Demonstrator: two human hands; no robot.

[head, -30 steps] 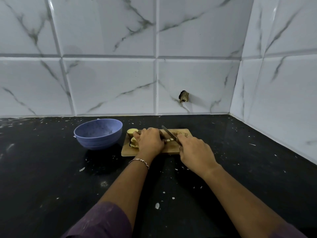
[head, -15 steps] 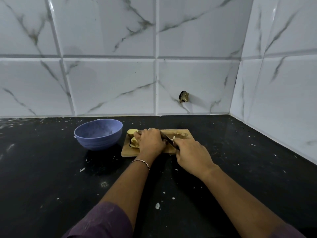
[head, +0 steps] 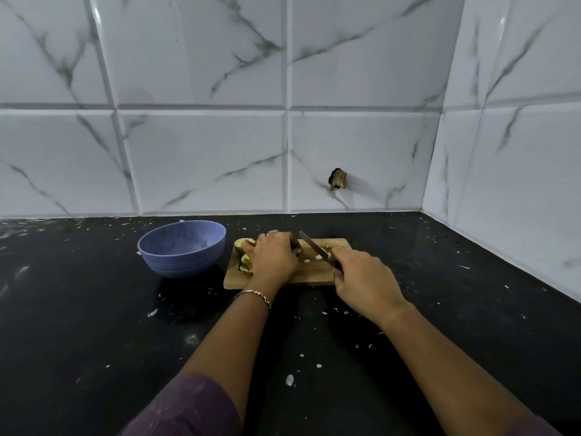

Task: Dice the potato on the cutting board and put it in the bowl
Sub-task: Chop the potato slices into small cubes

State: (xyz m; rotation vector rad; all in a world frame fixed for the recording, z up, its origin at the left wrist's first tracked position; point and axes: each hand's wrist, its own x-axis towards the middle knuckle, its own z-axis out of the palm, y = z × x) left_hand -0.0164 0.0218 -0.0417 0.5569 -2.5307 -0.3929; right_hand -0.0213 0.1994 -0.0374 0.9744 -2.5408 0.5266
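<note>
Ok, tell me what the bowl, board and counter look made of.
The bowl looks like matte plastic: blue-purple, dull, faintly ridged. The board is wood: tan, visible grain, unglossed. The counter is probably polished stone: black with a slight sheen.

Nothing to read here: no words, labels, brands or numbers show on the bowl (head: 182,256), the cutting board (head: 314,274), the knife (head: 311,244) or the wall tiles (head: 204,158).
</note>
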